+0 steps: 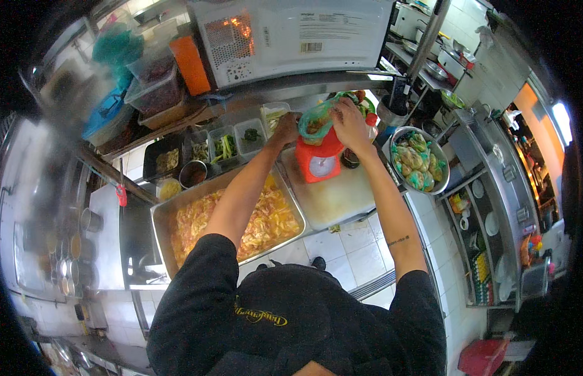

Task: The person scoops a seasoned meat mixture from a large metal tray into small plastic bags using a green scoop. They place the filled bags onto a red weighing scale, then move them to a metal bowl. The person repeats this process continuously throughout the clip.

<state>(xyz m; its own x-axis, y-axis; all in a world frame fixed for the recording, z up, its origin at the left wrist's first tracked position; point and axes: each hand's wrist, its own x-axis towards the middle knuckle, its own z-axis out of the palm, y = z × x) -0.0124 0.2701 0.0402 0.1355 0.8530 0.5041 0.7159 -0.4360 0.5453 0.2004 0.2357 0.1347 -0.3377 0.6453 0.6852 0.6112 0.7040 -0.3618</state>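
A thin green plastic bag (315,123) with pieces of food in it stands on a red-orange dial kitchen scale (315,162). Its mouth is spread wide. My right hand (350,121) grips the bag's rim on the right side. At the left side of the bag is my left hand (287,128), close against its edge; the fingertips are too dark to make out. Beneath the scale lies a pale cutting board (336,199). Left of the board, a large metal tray (301,230) holds pieces of raw-looking marinated meat in orange liquid, partly hidden by my left forearm.
A metal bowl (445,181) of several filled, tied bags stands right of the board. Behind the tray are clear containers of cut greens (224,148), a black tray (153,164) and a small metal bowl (193,174). A bottle with a red cap (371,120) stands near my right hand.
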